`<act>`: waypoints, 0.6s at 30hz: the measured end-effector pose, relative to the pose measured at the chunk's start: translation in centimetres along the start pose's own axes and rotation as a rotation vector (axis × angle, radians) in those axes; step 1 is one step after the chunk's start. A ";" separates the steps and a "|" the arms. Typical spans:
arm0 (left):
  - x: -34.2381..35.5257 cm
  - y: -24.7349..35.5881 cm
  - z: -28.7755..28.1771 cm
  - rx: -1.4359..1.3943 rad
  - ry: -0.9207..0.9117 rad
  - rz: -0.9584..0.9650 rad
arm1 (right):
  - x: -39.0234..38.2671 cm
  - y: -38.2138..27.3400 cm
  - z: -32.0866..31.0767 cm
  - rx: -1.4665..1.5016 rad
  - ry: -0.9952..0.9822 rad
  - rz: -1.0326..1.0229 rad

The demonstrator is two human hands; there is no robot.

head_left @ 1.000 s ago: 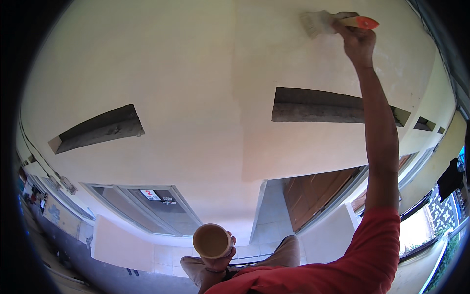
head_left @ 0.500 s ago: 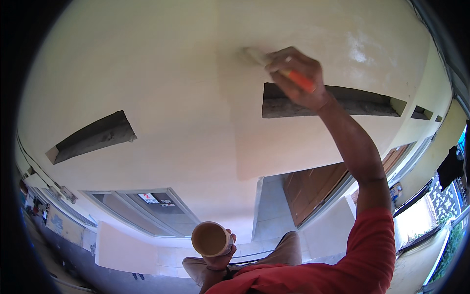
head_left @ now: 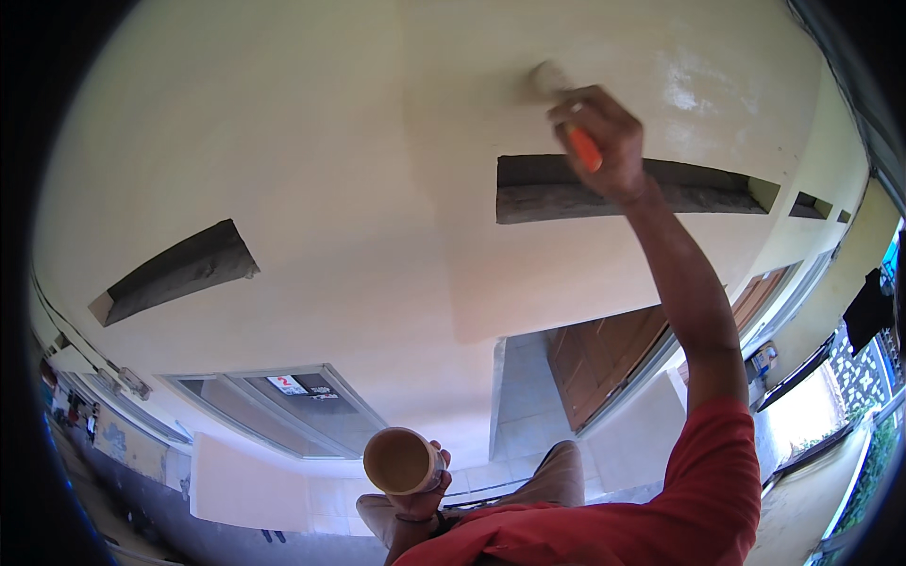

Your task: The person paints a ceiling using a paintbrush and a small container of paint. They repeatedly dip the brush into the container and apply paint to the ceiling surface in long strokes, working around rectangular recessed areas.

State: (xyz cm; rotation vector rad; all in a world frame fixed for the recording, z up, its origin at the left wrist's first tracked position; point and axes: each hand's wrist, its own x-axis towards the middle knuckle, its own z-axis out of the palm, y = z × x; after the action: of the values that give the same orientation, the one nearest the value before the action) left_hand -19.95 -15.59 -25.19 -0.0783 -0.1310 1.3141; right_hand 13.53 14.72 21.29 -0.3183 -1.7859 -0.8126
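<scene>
My right hand (head_left: 604, 141) is raised high and closed around the orange handle of a paintbrush (head_left: 585, 148). The brush's bristles touch, or nearly touch, the cream wall (head_left: 349, 151), above a long dark recess (head_left: 547, 200). Damp-looking, shiny patches show on the wall to the right of the brush. Low in front of me, my left hand (head_left: 432, 495) is wrapped round a round tub (head_left: 402, 460). Its open mouth faces up and shows tan-coloured paint inside. Part of the left fingers is hidden behind the tub.
A second dark recess (head_left: 184, 272) cuts the wall at left. Below are a sliding window (head_left: 293, 406) and an open doorway with a brown wooden door (head_left: 604, 363). Cables and an electrical box (head_left: 132, 382) hang at far left. Tiled floor lies far below.
My right hand with the paintbrush has moved to the right and slightly up along the wall. The left hand and the tub have stayed almost where they were.
</scene>
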 end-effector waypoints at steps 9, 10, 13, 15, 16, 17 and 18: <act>0.5 -0.5 -0.2 0.013 -0.048 -0.058 | -1.4 10.6 -6.9 0.272 0.405 0.598; 0.1 -0.5 -0.4 0.016 -0.046 -0.057 | -1.2 11.4 -8.1 0.023 0.500 0.509; -0.5 -0.1 -1.0 0.013 -0.036 -0.051 | -1.7 12.9 -9.3 -0.627 0.382 0.377; -0.3 0.1 -0.8 0.078 0.044 -0.003 | -2.6 11.4 -6.1 -0.666 0.212 0.218; 0.4 -0.2 -0.5 0.084 0.058 -0.007 | -2.7 9.3 -4.6 -0.604 0.160 0.098; 0.6 -0.5 -0.1 0.093 0.074 0.001 | -2.9 6.5 -2.8 -0.528 0.112 -0.015; 0.8 -0.9 1.0 0.081 0.070 0.004 | -3.1 3.8 -1.3 -0.413 0.046 -0.035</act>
State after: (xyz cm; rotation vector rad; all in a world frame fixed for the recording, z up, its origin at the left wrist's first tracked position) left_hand -18.99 -15.07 -24.01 -0.0554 -0.0180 1.3179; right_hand 17.83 17.17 20.14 -0.5330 -1.5753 -1.2057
